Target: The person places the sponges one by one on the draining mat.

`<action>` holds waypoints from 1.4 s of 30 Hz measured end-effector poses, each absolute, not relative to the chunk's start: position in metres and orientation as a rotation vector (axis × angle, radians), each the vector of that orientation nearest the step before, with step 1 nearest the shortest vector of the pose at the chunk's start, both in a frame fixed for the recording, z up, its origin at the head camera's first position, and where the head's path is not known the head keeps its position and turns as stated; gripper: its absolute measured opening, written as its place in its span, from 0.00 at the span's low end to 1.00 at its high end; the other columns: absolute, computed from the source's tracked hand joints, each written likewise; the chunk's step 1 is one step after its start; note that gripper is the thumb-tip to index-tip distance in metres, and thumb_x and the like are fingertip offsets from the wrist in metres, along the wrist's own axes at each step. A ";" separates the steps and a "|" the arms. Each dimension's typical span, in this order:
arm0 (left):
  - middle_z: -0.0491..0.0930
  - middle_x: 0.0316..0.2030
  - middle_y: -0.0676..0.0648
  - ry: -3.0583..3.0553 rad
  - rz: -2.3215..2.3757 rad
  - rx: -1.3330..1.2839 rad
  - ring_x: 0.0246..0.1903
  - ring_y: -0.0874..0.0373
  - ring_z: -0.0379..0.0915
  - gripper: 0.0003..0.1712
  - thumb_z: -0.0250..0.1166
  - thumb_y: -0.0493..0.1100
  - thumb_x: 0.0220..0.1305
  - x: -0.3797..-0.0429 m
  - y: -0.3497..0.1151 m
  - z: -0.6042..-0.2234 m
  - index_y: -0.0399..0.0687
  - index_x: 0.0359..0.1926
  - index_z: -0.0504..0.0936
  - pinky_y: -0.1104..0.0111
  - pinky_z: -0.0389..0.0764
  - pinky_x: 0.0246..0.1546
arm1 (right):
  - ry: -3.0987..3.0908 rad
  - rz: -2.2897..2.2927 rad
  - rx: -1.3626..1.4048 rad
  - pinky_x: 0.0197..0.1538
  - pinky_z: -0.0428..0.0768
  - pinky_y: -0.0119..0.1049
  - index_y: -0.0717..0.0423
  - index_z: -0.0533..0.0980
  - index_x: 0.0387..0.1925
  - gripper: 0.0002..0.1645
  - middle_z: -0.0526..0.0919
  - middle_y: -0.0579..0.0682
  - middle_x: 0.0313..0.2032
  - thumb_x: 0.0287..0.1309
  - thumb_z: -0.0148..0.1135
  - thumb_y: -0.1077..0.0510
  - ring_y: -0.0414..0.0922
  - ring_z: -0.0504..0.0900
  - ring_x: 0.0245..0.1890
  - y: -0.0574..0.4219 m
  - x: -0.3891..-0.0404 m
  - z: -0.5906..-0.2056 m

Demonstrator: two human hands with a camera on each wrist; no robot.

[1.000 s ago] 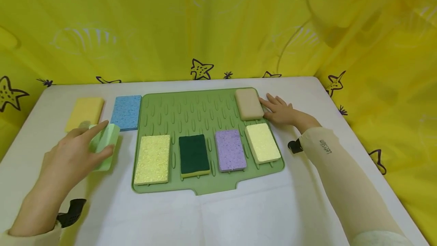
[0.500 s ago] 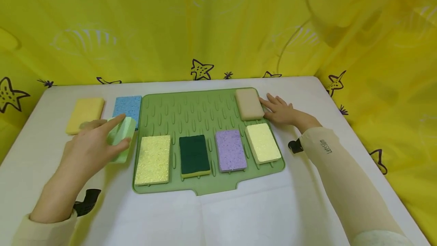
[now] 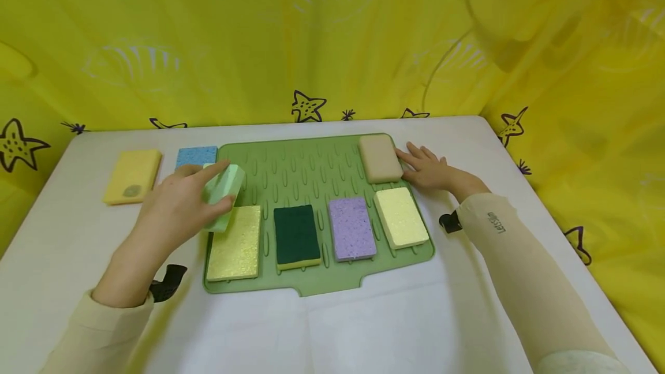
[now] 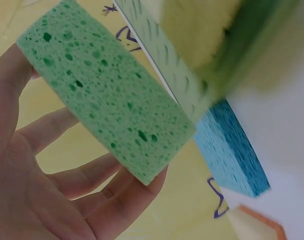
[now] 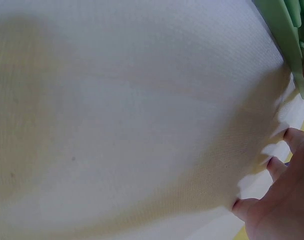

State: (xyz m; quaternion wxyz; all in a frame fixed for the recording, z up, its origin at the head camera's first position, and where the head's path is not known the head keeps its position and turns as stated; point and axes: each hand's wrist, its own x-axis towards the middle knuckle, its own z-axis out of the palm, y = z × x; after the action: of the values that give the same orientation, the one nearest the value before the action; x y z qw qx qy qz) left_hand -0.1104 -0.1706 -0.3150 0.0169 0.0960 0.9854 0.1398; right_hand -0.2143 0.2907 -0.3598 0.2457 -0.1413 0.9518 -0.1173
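Observation:
My left hand (image 3: 176,204) pinches a light green sponge (image 4: 104,95) between thumb and fingers. It holds the sponge raised over the left edge of the green ribbed mat (image 3: 291,175), partly in front of a pale yellow sponge (image 3: 236,250) lying there. My right hand (image 3: 427,169) rests at the mat's right edge with fingers spread, its fingertips beside a beige sponge (image 3: 380,159) at the mat's far right corner. In the right wrist view, the fingertips (image 5: 244,207) touch the white cloth.
Along the mat's near side lie a dark green scouring sponge (image 3: 296,235), a purple sponge (image 3: 351,228) and a cream sponge (image 3: 401,218). Left of the mat are a blue sponge (image 3: 196,156), partly hidden by my left hand, and a yellow sponge (image 3: 132,175). A yellow curtain (image 3: 249,45) hangs behind.
My left hand has carried the light green sponge rightward and slightly away, from the cloth left of the mat to over the mat's left edge. The right hand has stayed still.

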 end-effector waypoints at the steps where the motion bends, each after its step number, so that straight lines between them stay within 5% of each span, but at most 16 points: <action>1: 0.72 0.60 0.27 3.056 0.436 0.298 0.49 0.30 0.76 0.39 0.60 0.58 0.63 -0.112 -0.168 -0.314 0.57 0.74 0.65 0.54 0.77 0.20 | 2.596 -0.321 -0.388 0.66 0.33 0.80 0.50 0.42 0.79 0.38 0.32 0.65 0.78 0.75 0.39 0.48 0.71 0.32 0.75 0.291 -0.214 -0.359; 9: 0.73 0.60 0.29 3.050 0.449 0.360 0.52 0.33 0.75 0.38 0.60 0.57 0.63 -0.119 -0.148 -0.311 0.58 0.74 0.65 0.51 0.79 0.24 | 2.605 -0.312 -0.387 0.67 0.34 0.80 0.50 0.42 0.79 0.37 0.32 0.65 0.78 0.76 0.38 0.49 0.71 0.32 0.76 0.291 -0.216 -0.359; 20: 0.72 0.62 0.32 3.030 0.452 0.398 0.46 0.39 0.77 0.39 0.61 0.59 0.63 -0.134 -0.127 -0.303 0.61 0.74 0.64 0.65 0.69 0.16 | 2.605 -0.323 -0.379 0.67 0.33 0.79 0.50 0.41 0.79 0.37 0.32 0.65 0.78 0.75 0.37 0.49 0.71 0.31 0.75 0.291 -0.216 -0.359; 29: 0.72 0.64 0.33 3.004 0.403 0.444 0.54 0.37 0.75 0.39 0.61 0.61 0.65 -0.147 -0.104 -0.297 0.63 0.74 0.63 0.58 0.76 0.19 | 2.620 -0.300 -0.391 0.67 0.35 0.80 0.51 0.42 0.79 0.37 0.33 0.66 0.77 0.75 0.37 0.49 0.71 0.33 0.75 0.294 -0.215 -0.364; 42: 0.70 0.64 0.32 2.944 0.355 0.486 0.40 0.44 0.78 0.40 0.62 0.62 0.65 -0.160 -0.073 -0.298 0.60 0.74 0.63 0.62 0.75 0.24 | 2.608 -0.325 -0.389 0.67 0.34 0.79 0.51 0.41 0.79 0.38 0.32 0.65 0.78 0.75 0.37 0.48 0.71 0.32 0.75 0.292 -0.213 -0.363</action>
State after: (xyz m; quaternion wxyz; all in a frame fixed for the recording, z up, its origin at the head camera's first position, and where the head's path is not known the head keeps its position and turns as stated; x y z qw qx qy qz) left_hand -0.1603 -0.0728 -0.2976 0.0683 0.1614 0.9775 0.1177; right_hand -0.2132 0.2920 -0.3626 0.2400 -0.1423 0.9529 -0.1188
